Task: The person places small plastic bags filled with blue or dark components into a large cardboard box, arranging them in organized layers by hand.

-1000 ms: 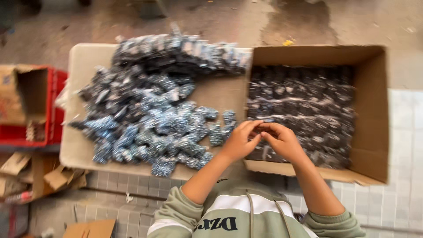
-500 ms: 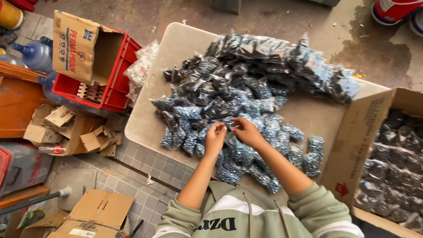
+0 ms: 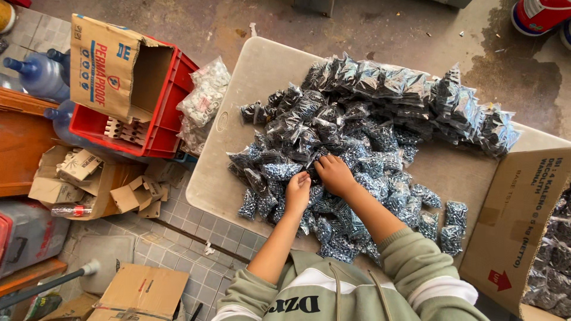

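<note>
Work in hand: small clear packets of dark screws [image 3: 357,142] are being gathered from a heap on the counter [image 3: 238,172]; an open cardboard box [image 3: 523,232] at the right edge already holds many such packets [image 3: 550,261].
Left hand [image 3: 297,193]: laid palm-down on the near edge of the heap, fingers curled onto a packet; whether it is actually pinched cannot be told.
Right hand [image 3: 336,175]: just beside the left, flat on the packets, fingers bent loosely; no firm hold can be made out.
Done so far: part of the box is filled, judged from the packets visible inside.
Left to do: the greater part appears unpacked, since a large heap is spread across the counter, with a neater row stacked along its far side [image 3: 416,89].
Surroundings: a red crate [image 3: 166,131] with a carton [image 3: 113,65] stands on the floor at the left.
</note>
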